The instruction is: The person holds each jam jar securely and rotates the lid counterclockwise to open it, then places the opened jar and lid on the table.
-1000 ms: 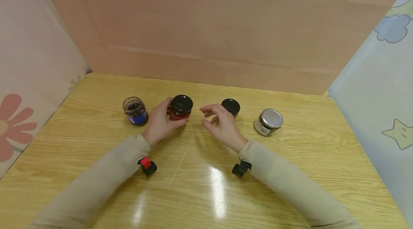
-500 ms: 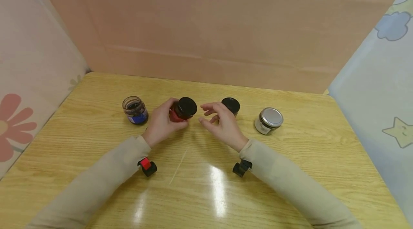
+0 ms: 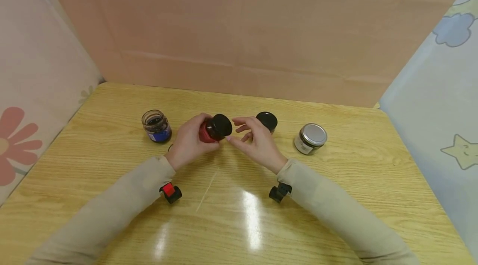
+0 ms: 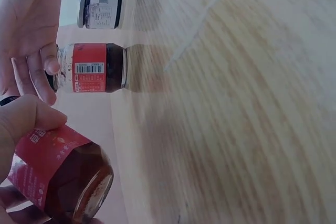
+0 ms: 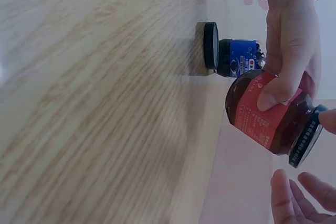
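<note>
My left hand (image 3: 188,142) grips a red-labelled glass jar (image 5: 262,114) with a black lid (image 3: 222,125). The jar is tilted, its lid leaning toward my right hand (image 3: 257,142). In the left wrist view, the jar's base is off the table. My right hand has its fingers spread, with the thumb tip right by the lid; whether it touches cannot be told. Behind the right hand stands another black-lidded jar (image 3: 267,120), its red label (image 4: 90,68) showing in the left wrist view.
An open blue-labelled jar (image 3: 157,128) with dark contents stands left of my left hand. A loose black lid (image 5: 211,45) lies by it, mostly hidden in the head view. To the right is a silver-lidded jar (image 3: 313,137). A pink backdrop (image 3: 239,41) borders the table's far edge.
The held jar has gone from upright to tilted, its lid swinging right toward my right hand. My right thumb has come closer to the lid. The other jars stay in place.
</note>
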Action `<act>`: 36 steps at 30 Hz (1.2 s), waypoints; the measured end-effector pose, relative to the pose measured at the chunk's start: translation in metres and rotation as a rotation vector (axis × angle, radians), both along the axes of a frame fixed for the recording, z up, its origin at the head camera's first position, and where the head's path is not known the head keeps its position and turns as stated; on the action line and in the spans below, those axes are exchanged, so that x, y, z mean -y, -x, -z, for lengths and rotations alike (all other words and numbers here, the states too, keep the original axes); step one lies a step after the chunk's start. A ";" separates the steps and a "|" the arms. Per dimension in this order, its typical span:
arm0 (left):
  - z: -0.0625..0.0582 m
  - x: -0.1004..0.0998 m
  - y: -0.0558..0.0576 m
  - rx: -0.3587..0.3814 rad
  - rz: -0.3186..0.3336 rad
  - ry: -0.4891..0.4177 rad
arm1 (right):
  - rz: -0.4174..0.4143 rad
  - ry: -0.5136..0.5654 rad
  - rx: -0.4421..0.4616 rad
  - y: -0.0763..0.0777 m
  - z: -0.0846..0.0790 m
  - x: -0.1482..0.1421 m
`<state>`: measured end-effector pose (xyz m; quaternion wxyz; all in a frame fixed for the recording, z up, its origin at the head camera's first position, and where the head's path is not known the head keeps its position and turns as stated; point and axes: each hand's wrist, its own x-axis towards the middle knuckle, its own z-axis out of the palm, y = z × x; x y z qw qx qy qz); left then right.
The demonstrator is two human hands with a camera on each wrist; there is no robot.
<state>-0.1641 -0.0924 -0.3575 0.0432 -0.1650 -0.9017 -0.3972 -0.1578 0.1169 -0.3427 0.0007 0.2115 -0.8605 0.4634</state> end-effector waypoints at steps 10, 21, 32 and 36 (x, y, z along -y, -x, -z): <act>-0.006 -0.002 -0.005 0.016 0.015 0.046 | -0.020 0.025 0.025 0.002 -0.002 0.003; -0.014 -0.006 -0.010 -0.035 0.034 0.119 | 0.021 -0.080 0.003 0.001 -0.011 0.008; -0.013 -0.013 -0.015 -0.064 0.055 0.151 | 0.096 -0.106 -0.016 -0.001 -0.009 0.012; -0.013 -0.015 -0.016 -0.059 0.066 0.145 | 0.085 -0.093 -0.040 0.000 -0.010 0.012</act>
